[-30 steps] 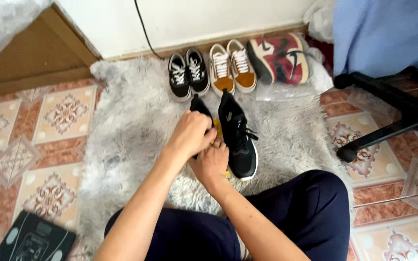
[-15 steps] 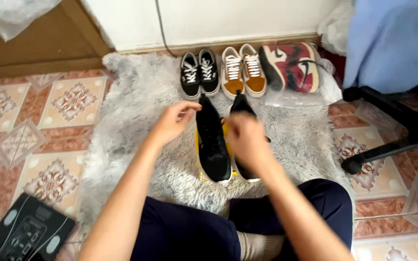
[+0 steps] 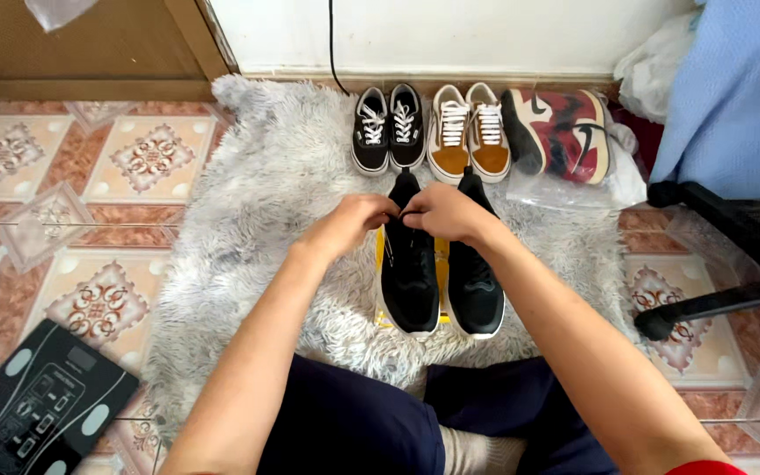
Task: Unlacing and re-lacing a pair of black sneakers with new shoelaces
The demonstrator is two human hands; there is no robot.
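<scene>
Nearest the camera, the person's legs in dark trousers (image 3: 354,431) fold at the near edge of a shaggy grey rug (image 3: 257,229), and a black bathroom scale (image 3: 37,409) lies on the patterned tile floor (image 3: 63,167) at the near left. Just beyond the knees, two black sneakers (image 3: 442,273) with white soles lie side by side, touching, on something yellow. The left hand (image 3: 349,224) and right hand (image 3: 442,211) meet over the far end of the left sneaker, fingers curled and pinching there; what exactly they pinch is too small to tell. Open rug lies to the left of the sneakers. To the right, a black chair base (image 3: 732,273) stands near. Farther off, a black-and-white pair (image 3: 389,127), a tan pair (image 3: 471,132) and a red-and-black shoe (image 3: 560,132) line the white wall (image 3: 442,35).
</scene>
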